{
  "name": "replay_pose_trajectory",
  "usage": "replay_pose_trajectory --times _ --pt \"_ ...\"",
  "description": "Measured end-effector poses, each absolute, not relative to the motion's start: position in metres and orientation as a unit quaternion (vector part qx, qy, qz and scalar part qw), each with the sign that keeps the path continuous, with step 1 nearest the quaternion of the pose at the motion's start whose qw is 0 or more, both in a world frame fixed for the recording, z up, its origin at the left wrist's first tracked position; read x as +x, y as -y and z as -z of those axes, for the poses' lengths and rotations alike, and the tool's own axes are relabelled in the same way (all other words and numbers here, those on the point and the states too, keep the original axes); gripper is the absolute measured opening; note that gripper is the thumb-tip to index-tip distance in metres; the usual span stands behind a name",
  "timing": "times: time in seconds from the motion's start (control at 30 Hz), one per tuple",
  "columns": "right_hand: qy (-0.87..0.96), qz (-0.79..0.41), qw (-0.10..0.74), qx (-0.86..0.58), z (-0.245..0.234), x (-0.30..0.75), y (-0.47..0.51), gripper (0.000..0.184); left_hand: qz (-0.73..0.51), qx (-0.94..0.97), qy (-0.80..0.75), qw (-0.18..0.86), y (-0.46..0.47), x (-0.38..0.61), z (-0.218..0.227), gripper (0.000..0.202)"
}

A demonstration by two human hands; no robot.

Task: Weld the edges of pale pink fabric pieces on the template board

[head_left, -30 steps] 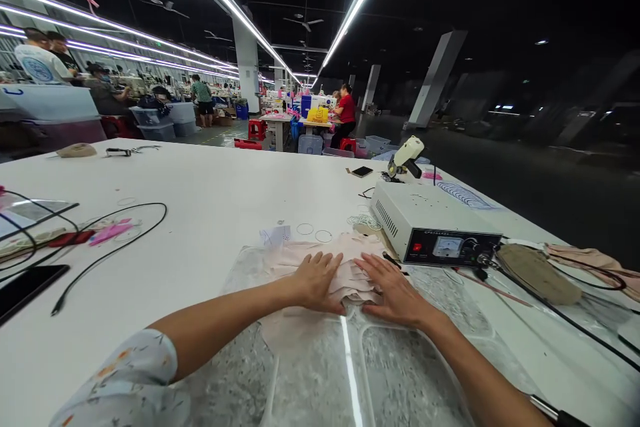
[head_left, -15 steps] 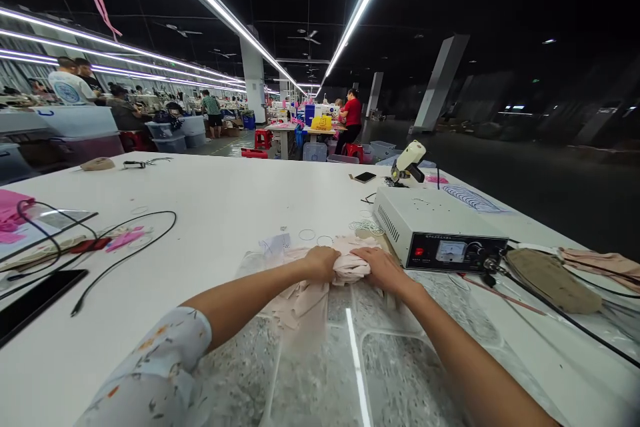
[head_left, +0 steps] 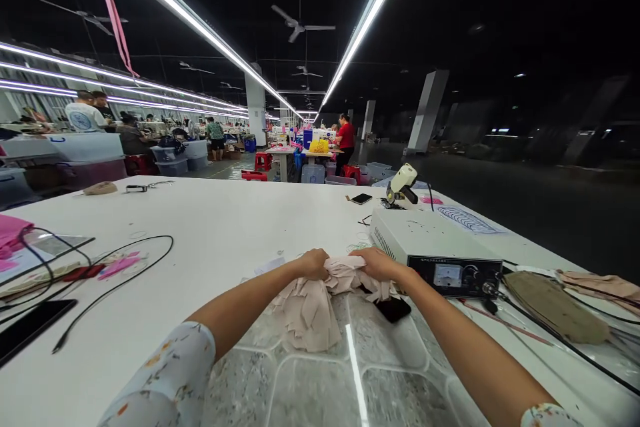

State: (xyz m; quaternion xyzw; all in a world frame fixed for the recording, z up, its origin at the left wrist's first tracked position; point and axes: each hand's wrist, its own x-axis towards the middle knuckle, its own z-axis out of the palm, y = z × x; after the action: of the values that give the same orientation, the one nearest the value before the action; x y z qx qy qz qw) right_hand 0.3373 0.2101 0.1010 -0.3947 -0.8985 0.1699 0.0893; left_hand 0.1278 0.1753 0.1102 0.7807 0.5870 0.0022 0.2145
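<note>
Both of my hands grip a bunch of pale pink fabric pieces [head_left: 310, 307] lifted off the table. My left hand [head_left: 314, 263] closes on the left top of the bunch and my right hand [head_left: 376, 263] on the right top; the pieces hang down between them. A small black object [head_left: 393, 309] lies on the clear plastic sheet [head_left: 320, 387] under my right wrist. A white control box with a dial [head_left: 434, 247] stands just right of my right hand.
On the white table [head_left: 225, 220] lie black cables [head_left: 113, 280], a dark phone [head_left: 30, 327], pink scraps [head_left: 117, 263] at left, and tan fabric pieces [head_left: 550, 297] at right. A handheld tool [head_left: 403, 183] and a phone [head_left: 361, 199] sit behind the box. Other workers sit at far tables.
My hands went from pressing flat on the pink fabric to gathering it into a bunch and lifting it off the plastic sheet. The black object beneath came into view.
</note>
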Motion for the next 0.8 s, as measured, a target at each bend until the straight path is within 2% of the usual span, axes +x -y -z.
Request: replay_pose_trajectory --times 0.1,0.27,0.37,0.47,0.63,0.7,0.8 --pt "0.896 -0.209 0.101 -0.379 -0.128 0.334 -0.217 0.021 -0.047 0.772 -0.569 0.279 -0.181 0.112 -0.137 0.014" --pt "0.872 -0.326 0.099 -0.351 -0.166 0.341 -0.215 0.022 -0.073 0.749 -0.524 0.399 -0.184 0.094 -0.17 0.022" --pt "0.841 -0.397 0.077 -0.359 -0.163 0.352 -0.206 0.022 -0.056 0.737 -0.499 0.452 -0.183 0.094 -0.166 0.028" --pt "0.807 -0.442 0.044 -0.39 -0.135 0.364 -0.195 0.026 -0.028 0.727 -0.496 0.474 -0.178 0.107 -0.138 0.031" --pt "0.783 -0.406 0.019 -0.471 -0.088 0.387 -0.191 0.026 0.016 0.732 -0.552 0.399 -0.169 0.127 -0.087 0.038" --pt "0.788 -0.351 0.05 -0.504 -0.085 0.395 -0.193 0.027 0.005 0.749 -0.565 0.345 -0.168 0.127 -0.083 0.044" --pt "0.796 -0.245 0.142 -0.535 -0.09 0.396 -0.184 0.033 -0.037 0.788 -0.553 0.269 -0.155 0.121 -0.088 0.053"
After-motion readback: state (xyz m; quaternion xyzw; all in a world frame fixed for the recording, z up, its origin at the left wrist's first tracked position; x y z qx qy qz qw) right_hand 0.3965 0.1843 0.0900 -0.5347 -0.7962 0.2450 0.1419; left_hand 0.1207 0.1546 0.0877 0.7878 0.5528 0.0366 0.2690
